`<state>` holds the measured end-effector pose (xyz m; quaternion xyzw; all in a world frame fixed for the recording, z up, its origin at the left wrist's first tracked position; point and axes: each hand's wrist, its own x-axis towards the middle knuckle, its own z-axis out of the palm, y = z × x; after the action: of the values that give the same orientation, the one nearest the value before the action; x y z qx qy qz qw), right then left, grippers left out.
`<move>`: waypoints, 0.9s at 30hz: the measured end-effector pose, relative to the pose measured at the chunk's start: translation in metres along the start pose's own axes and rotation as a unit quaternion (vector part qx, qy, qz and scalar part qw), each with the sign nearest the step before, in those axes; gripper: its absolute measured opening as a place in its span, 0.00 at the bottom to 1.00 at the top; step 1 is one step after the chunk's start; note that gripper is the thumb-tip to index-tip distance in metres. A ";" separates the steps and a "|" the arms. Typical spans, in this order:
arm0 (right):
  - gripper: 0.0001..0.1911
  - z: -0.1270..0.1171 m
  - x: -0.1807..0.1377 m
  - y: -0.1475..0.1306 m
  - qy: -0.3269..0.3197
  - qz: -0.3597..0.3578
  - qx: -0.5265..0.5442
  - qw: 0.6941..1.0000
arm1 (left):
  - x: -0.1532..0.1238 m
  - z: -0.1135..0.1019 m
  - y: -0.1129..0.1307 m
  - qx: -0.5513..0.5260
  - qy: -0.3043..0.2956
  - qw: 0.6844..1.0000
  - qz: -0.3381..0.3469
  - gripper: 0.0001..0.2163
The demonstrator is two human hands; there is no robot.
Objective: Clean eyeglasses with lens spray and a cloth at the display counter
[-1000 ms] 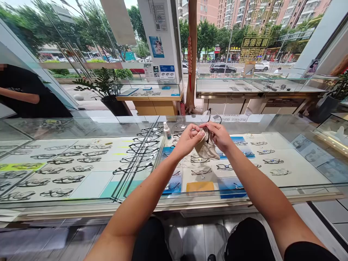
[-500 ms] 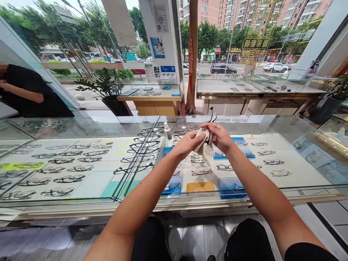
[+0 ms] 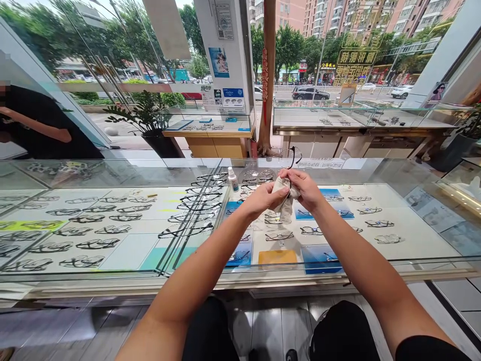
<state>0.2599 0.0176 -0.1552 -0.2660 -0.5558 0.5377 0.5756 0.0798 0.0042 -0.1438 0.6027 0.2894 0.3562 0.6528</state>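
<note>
Above the glass display counter (image 3: 240, 281), both hands are closed together around a pale cleaning cloth (image 3: 286, 213) and a pair of eyeglasses (image 3: 293, 158). My left hand (image 3: 263, 197) pinches the cloth, thumb on top. My right hand (image 3: 306, 190) grips the eyeglasses with cloth bunched against its fingers. A dark temple and rim stick up beyond the fingertips; the rest of the frame is hidden by cloth and hands. To the left of the hands stands a small white spray bottle (image 3: 233, 180), upright. A row of dark eyeglasses (image 3: 197, 205) lies left of it on the counter.
Inside the case lie several eyeglasses (image 3: 98, 243), with blue display cards and a yellow card (image 3: 277, 257). A person in a black top (image 3: 45, 120) is at the far left. Beyond the counter are a potted plant (image 3: 148, 120), a wooden post (image 3: 268, 75) and further showcases (image 3: 319, 120).
The hands stay in nearly the same place, with the cloth gathered closer around the eyeglasses. The view has shifted slightly. The person at the left has moved an arm a little.
</note>
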 end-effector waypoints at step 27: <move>0.26 0.005 0.000 0.006 0.060 0.013 0.027 0.998 | 0.009 0.003 -0.014 -0.028 0.086 0.991 0.098 0.36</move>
<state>0.2536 0.0181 -0.1589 -0.2895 -0.5019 0.5431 0.6077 0.0889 0.0090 -0.1571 0.5768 0.2739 0.4771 0.6039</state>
